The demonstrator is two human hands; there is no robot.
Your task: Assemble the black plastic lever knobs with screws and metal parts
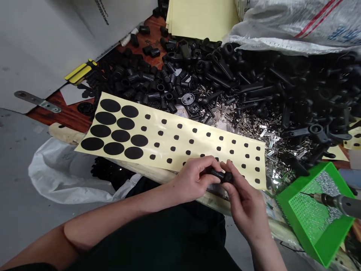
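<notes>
My left hand [190,180] and my right hand [246,203] meet over the table's near edge, fingers pinched round a small black plastic part [218,174]. The part has a ribbed, roughly cylindrical body, and my fingers cover some of it. Just beyond the hands lies a pale yellow sticker sheet [166,130]. Large black ovals fill its left end, and small black rounded squares run along the rest. My left wrist passes in front of the sheet's lower edge.
Black plastic handles and tubes [220,71] cover the back. Small metal clips [267,139] lie right of the sheet. A green basket [300,214] holds screws, with a power screwdriver [341,203] across it. A yellow screwdriver [80,71] and metal strip [38,101] lie left.
</notes>
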